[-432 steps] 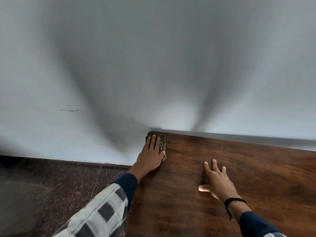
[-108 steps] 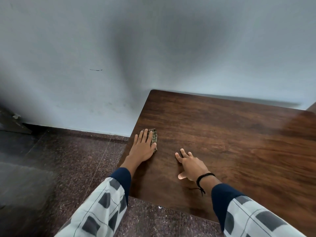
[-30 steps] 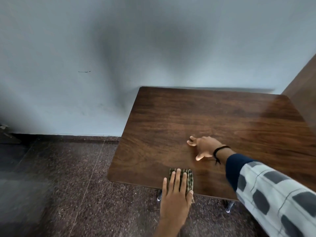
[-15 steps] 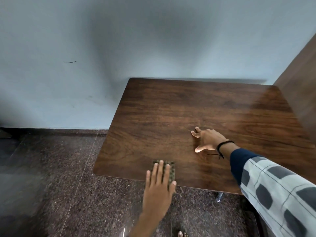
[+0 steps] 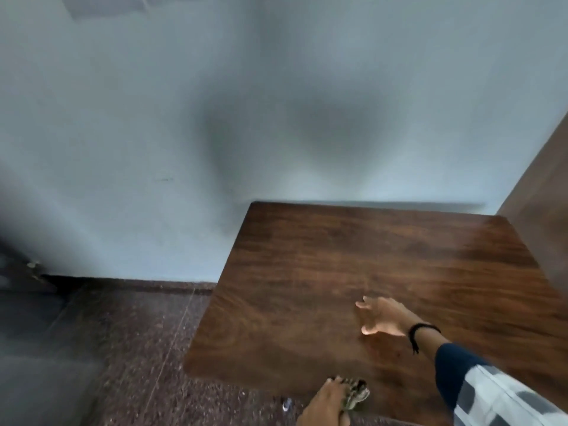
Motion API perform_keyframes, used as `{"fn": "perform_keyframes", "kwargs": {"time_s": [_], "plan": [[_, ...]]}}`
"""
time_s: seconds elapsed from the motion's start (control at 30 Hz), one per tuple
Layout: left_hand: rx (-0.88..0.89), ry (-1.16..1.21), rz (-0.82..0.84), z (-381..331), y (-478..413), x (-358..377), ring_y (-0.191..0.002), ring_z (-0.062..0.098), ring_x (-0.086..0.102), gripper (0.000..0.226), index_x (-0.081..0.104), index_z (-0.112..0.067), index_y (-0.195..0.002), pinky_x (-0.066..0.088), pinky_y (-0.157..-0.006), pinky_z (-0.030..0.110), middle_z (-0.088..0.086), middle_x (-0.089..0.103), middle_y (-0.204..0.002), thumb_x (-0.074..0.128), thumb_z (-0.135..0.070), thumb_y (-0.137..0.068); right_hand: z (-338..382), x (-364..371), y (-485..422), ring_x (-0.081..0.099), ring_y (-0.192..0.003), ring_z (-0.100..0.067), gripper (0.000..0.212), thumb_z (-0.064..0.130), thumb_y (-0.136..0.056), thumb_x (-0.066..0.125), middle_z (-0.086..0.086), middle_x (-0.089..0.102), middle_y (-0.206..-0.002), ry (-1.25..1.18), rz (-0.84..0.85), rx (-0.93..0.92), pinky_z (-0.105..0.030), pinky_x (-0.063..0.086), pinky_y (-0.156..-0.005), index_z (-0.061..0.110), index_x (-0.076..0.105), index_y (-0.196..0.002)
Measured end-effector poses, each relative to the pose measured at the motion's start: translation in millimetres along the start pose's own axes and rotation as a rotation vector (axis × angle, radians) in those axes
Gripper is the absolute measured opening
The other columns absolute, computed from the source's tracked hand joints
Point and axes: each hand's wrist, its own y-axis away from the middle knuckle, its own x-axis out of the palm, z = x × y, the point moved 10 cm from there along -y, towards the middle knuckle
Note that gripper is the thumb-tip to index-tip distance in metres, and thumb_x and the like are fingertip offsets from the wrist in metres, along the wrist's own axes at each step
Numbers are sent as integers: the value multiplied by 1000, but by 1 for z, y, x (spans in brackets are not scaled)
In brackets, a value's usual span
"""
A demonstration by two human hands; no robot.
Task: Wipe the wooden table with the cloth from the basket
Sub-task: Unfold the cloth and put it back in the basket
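Observation:
The dark wooden table stands against the pale wall. My left hand is at the table's near edge, low in the head view, and grips the green checked cloth, which is bunched up beside my fingers. My right hand rests on the tabletop with its fingers spread, a black band on its wrist. The frame is blurred by motion. No basket is in view.
A speckled dark stone floor lies to the left of and in front of the table. A brown wooden panel rises at the table's right side. The wall borders the table's far edge.
My left hand has drawn the cloth back to the table's near edge, where it went from lying flat under my fingers to being bunched. My right hand stayed put.

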Motion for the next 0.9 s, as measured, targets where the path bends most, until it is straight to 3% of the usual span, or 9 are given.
{"fn": "perform_keyframes", "kwargs": {"time_s": [0.1,0.17,0.2,0.27,0.37,0.47,0.6,0.73,0.9], "plan": [[-95,486,-261,81,-43,26,-99,17,72,79,51,-59,-128,41,-86,2,11,51,-148,89,-16,-74,-10,11,16,45,-139,-18,70,46,-87,74,5,45,-153,-389,-39,41,-37,38,-113,35,44,-149],[-285,680,-352,65,-12,-48,-94,24,74,61,67,-34,-126,40,-88,1,12,67,-129,83,-3,-77,-4,14,30,57,-124,-12,87,59,-69,84,3,57,-143,-693,-14,16,-27,49,-100,29,52,-144],[-307,790,-241,8,7,-73,-92,18,74,42,74,-19,-115,48,-84,8,9,74,-113,72,6,-81,2,14,35,60,-115,-7,98,67,-59,86,3,60,-137,-842,12,6,-25,51,-92,26,54,-141],[-328,1042,-249,-41,12,-108,-81,17,74,32,78,-2,-99,56,-74,21,15,77,-95,72,4,-68,21,12,50,60,-107,0,80,61,-73,81,8,62,-128,-1022,115,-1,-31,52,-92,27,54,-140],[-339,1320,-204,-78,-8,-122,-103,43,68,50,73,5,-110,53,-95,48,30,70,-108,72,-1,-60,37,2,63,63,-113,-7,56,47,-88,72,9,63,-130,-1152,171,-27,-31,57,-89,30,53,-138],[-373,1343,-211,-107,-16,-128,-108,45,64,41,68,5,-119,50,-100,54,33,64,-120,63,1,-78,39,-24,70,68,-111,-13,47,30,-87,78,6,72,-120,-1307,81,-52,-30,56,-83,24,63,-130],[-332,1238,-126,-127,-40,-136,-97,42,68,47,66,4,-117,55,-87,49,32,67,-114,70,11,-71,28,-64,80,71,-106,-17,33,15,-86,78,-2,76,-110,-1346,-53,-94,-34,53,-86,13,69,-118],[-326,918,-119,-145,-66,-170,-93,30,71,49,68,-11,-112,56,-68,35,11,77,-98,74,7,-67,15,-114,79,72,-100,-26,23,4,-89,73,-10,77,-103,-1287,-199,-116,-40,58,-89,1,67,-111],[-193,870,-136,-180,-114,-237,-95,28,72,49,69,-9,-112,58,-70,33,7,77,-98,78,11,-68,10,-193,79,72,-102,-27,24,-2,-90,69,-11,76,-106,-1238,-303,-165,-46,55,-97,2,69,-113]]}}
